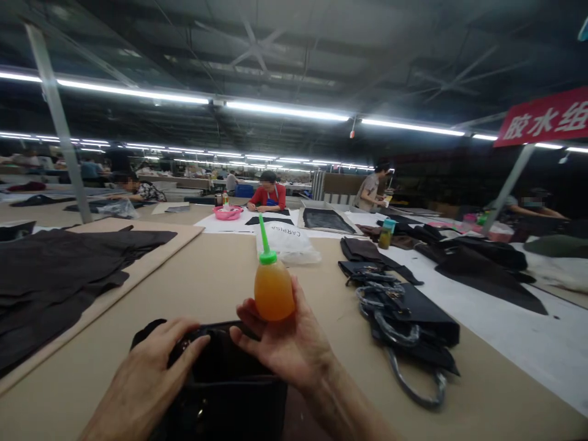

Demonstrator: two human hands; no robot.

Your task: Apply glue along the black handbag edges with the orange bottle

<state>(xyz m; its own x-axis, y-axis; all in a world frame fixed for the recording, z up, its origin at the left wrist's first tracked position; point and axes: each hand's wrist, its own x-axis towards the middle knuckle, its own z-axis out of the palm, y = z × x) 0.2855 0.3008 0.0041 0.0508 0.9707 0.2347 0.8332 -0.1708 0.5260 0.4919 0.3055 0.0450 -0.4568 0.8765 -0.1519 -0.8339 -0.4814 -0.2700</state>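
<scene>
My right hand [285, 340] holds an orange squeeze bottle [274, 288] upright; it has a green cap and a long green nozzle. The fingers of that hand also touch the top edge of a black bag [225, 383] that lies on the tan table [193, 282] right in front of me. My left hand [151, 373] rests on the bag's left top edge, fingers bent over it. The lower part of the bag is hidden by my arms and the frame's bottom edge.
Dark fabric pieces [59, 275] lie on a board at the left. A pile of black bags with handles [404, 318] sits at the right. A clear plastic packet [288, 242] lies beyond the bottle. A person in red [269, 197] and others work at the far tables.
</scene>
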